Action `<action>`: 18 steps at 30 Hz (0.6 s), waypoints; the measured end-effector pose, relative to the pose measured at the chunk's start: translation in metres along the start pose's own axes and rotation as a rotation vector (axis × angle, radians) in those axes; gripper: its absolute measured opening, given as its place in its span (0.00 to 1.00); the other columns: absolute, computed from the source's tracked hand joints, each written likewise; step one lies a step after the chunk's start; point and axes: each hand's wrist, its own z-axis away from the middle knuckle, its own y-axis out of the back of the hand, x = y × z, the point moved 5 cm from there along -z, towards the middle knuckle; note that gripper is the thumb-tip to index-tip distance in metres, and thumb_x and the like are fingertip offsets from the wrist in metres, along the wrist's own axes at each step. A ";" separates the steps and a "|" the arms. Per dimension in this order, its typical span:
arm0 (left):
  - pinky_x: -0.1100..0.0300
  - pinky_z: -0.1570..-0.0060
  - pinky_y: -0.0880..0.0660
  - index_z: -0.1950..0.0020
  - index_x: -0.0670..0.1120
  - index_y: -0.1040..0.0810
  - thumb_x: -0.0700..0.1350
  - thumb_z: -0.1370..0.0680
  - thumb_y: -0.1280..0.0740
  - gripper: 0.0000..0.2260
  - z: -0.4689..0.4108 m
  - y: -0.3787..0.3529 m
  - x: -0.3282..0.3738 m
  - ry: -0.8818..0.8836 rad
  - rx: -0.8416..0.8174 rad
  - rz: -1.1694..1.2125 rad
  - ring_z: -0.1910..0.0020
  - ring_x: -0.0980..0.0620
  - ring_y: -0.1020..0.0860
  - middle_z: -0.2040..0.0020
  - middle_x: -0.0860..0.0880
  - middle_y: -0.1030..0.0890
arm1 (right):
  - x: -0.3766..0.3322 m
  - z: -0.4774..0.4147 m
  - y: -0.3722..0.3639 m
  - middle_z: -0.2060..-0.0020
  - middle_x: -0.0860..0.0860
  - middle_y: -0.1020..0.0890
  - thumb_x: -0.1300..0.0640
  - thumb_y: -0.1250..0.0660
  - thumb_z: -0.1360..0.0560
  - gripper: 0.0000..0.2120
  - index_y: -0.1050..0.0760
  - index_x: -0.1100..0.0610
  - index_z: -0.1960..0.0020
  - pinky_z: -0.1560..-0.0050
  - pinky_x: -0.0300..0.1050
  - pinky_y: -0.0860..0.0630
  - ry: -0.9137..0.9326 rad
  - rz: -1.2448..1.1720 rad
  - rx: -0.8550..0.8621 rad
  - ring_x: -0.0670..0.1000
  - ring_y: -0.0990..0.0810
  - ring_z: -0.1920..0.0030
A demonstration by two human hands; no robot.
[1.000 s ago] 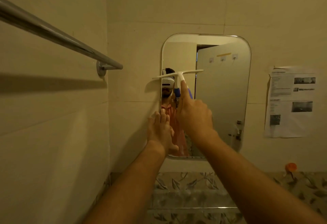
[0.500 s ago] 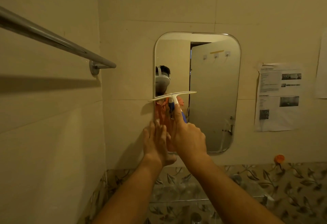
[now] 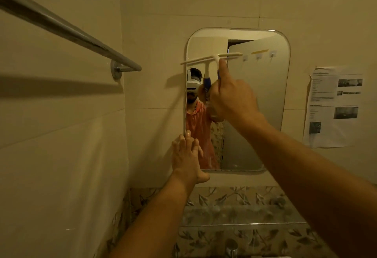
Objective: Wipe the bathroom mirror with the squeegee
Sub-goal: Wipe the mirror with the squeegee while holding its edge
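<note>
Pressing flat with straight fingers, my left hand rests on the lower left edge of the mirror. Above it my right hand grips the squeegee handle, forefinger stretched along it; the blade lies across the mirror's upper left part, overhanging the left edge.

Right arm stretched up and forward, right hand curled round the squeegee handle, forefinger pointing straight along it. Left arm reaches out lower, left hand flat, fingers straight, pointing up.
</note>
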 end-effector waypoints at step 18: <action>0.36 0.25 0.57 0.18 0.46 0.63 0.76 0.33 0.38 0.58 -0.004 -0.003 0.001 0.047 -0.088 0.003 0.21 0.35 0.61 0.20 0.38 0.63 | 0.046 0.138 -0.076 0.61 0.51 0.27 0.50 0.41 0.16 0.41 0.70 0.45 0.19 0.66 0.44 0.23 -0.038 0.211 -0.242 0.49 0.26 0.69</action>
